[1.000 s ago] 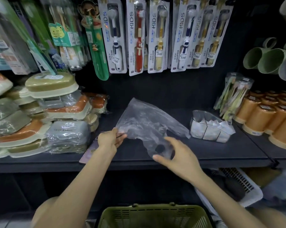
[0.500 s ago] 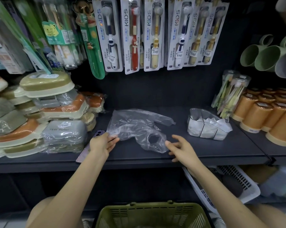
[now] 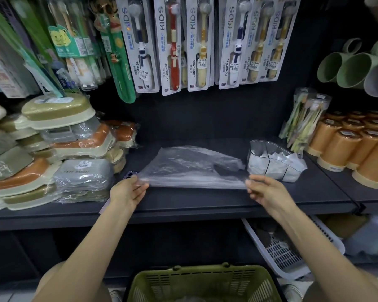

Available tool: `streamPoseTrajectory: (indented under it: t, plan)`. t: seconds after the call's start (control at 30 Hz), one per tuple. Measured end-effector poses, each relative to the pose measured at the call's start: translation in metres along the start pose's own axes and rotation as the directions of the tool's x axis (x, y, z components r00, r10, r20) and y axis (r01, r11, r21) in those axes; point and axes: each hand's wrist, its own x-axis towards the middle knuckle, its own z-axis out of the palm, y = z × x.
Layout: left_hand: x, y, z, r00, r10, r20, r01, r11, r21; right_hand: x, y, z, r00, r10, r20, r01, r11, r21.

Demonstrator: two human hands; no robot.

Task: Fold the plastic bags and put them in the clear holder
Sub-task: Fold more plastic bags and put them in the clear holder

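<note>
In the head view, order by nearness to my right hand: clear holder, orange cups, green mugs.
1. clear holder, just behind the right hand on the shelf.
2. orange cups, farther right.
3. green mugs, hanging upper right.

Bare forearms (image 3: 92, 240), L hand (image 3: 127, 190), R hand (image 3: 267, 192), bare knees (image 3: 51, 280), white shoe toes (image 3: 115, 295) at btm.

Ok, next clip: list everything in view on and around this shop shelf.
plastic bag: one, clear, spread on the black shelf
clear holder: one, right of the bag, white folded bags inside
kids toothbrush packs: several, hanging above
soap boxes: stack, olive, orange, grey, left
tumblers: many, orange, far right
mugs: several, green, upper right
basket: one, green, bottom
left hand: grip on bag's near-left edge
right hand: grip on bag's near-right edge
</note>
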Motion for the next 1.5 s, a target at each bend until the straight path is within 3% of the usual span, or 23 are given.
streamPoseTrajectory:
  t: [0.07, 0.13, 0.23, 0.33, 0.4, 0.43, 0.47, 0.5, 0.53, 0.57, 0.6, 0.7, 0.77, 0.8, 0.87, 0.93, 1.0, 1.03, 1.1, 1.2, 1.27, 1.37, 1.5]
  plan:
    - [-0.001, -0.003, 0.002, 1.0, 0.0, -0.012, 0.001, 0.999, 0.05, 0.005, -0.007, -0.014, 0.998, 0.066, -0.025, -0.062, 0.99, 0.129]
    - [-0.002, -0.007, 0.005, 1.0, 0.02, -0.015, -0.018, 0.992, 0.125, 0.009, -0.009, -0.021, 0.994, 0.102, -0.051, -0.094, 0.987, 0.133]
    - [-0.006, -0.017, 0.008, 0.997, 0.078, 0.011, -0.077, 0.933, 0.353, 0.01, -0.006, -0.029, 0.99, 0.071, -0.126, -0.086, 0.989, -0.122]
    - [-0.017, -0.018, 0.003, 0.993, 0.073, 0.089, -0.112, 0.794, 0.597, 0.01, -0.008, -0.039, 0.987, -0.011, -0.16, -0.057, 0.908, -0.416]
    - [-0.024, -0.008, -0.001, 0.985, 0.143, 0.101, -0.172, 0.685, 0.708, 0.009, -0.013, -0.045, 0.992, -0.026, -0.122, -0.044, 0.843, -0.537]
    - [-0.024, -0.006, -0.004, 0.964, 0.24, 0.11, -0.231, 0.566, 0.791, 0.009, -0.015, -0.048, 0.994, -0.048, -0.1, -0.022, 0.797, -0.603]
    - [-0.023, -0.005, -0.005, 0.908, 0.386, 0.165, -0.313, 0.359, 0.879, 0.01, -0.016, -0.05, 0.99, -0.111, -0.09, 0.012, 0.694, -0.72]
    - [-0.023, -0.007, -0.006, 0.799, 0.528, 0.288, -0.41, 0.129, 0.903, 0.01, -0.017, -0.049, 0.972, -0.226, -0.071, 0.059, 0.522, -0.851]
    - [-0.022, -0.011, -0.004, 0.672, 0.578, 0.464, -0.525, -0.07, 0.848, 0.009, -0.017, -0.046, 0.934, -0.357, -0.021, 0.109, 0.342, -0.933]
    - [-0.019, -0.019, -0.001, 0.57, 0.539, 0.62, -0.628, -0.201, 0.752, 0.008, -0.015, -0.04, 0.876, -0.48, 0.059, 0.184, 0.218, -0.958]
    - [-0.014, -0.028, 0.003, 0.525, 0.459, 0.717, -0.696, -0.253, 0.672, 0.005, -0.012, -0.03, 0.822, -0.549, 0.155, 0.284, 0.158, -0.946]
    - [0.002, -0.051, 0.011, 0.596, 0.18, 0.782, -0.739, -0.256, 0.623, 0.001, 0.007, -0.001, 0.727, -0.479, 0.492, 0.562, 0.005, -0.827]
    - [0.012, -0.064, 0.008, 0.622, 0.126, 0.773, -0.713, -0.316, 0.626, 0.008, 0.026, 0.004, 0.696, -0.348, 0.628, 0.622, -0.144, -0.769]
    - [0.017, -0.068, 0.006, 0.625, 0.125, 0.77, -0.704, -0.336, 0.626, 0.014, 0.032, 0.001, 0.713, -0.298, 0.635, 0.615, -0.169, -0.77]
    - [0.021, -0.072, 0.001, 0.611, 0.152, 0.777, -0.705, -0.342, 0.621, 0.022, 0.035, -0.012, 0.774, -0.28, 0.567, 0.556, -0.126, -0.821]
    - [0.022, -0.071, 0.0, 0.608, 0.152, 0.779, -0.726, -0.29, 0.623, 0.03, 0.029, -0.021, 0.823, -0.315, 0.473, 0.514, 0.058, -0.856]
    - [0.022, -0.065, 0.001, 0.619, 0.163, 0.768, -0.762, -0.109, 0.638, 0.039, 0.015, -0.02, 0.857, -0.344, 0.384, 0.49, 0.314, -0.813]
    - [0.021, -0.06, 0.003, 0.63, 0.209, 0.748, -0.766, 0.012, 0.642, 0.044, 0.008, -0.017, 0.862, -0.378, 0.339, 0.477, 0.376, -0.794]
    - [0.021, -0.046, 0.009, 0.633, 0.376, 0.677, -0.765, 0.168, 0.622, 0.058, 0.0, -0.012, 0.869, -0.418, 0.265, 0.423, 0.348, -0.837]
    - [0.031, -0.023, 0.024, 0.584, 0.59, 0.558, -0.757, 0.147, 0.637, 0.079, -0.004, -0.007, 0.867, -0.454, 0.205, 0.335, 0.228, -0.914]
    - [0.047, -0.011, 0.038, 0.618, 0.644, 0.45, -0.668, 0.129, 0.733, 0.091, -0.007, -0.001, 0.843, -0.5, 0.197, 0.34, 0.212, -0.916]
    - [0.079, 0.003, 0.061, 0.751, 0.588, 0.3, -0.472, 0.162, 0.867, 0.111, -0.008, 0.015, 0.805, -0.529, 0.268, 0.405, 0.161, -0.9]
    - [0.112, 0.012, 0.08, 0.884, 0.435, 0.174, -0.311, 0.266, 0.912, 0.143, -0.003, 0.03, 0.874, -0.4, 0.276, 0.333, 0.079, -0.94]
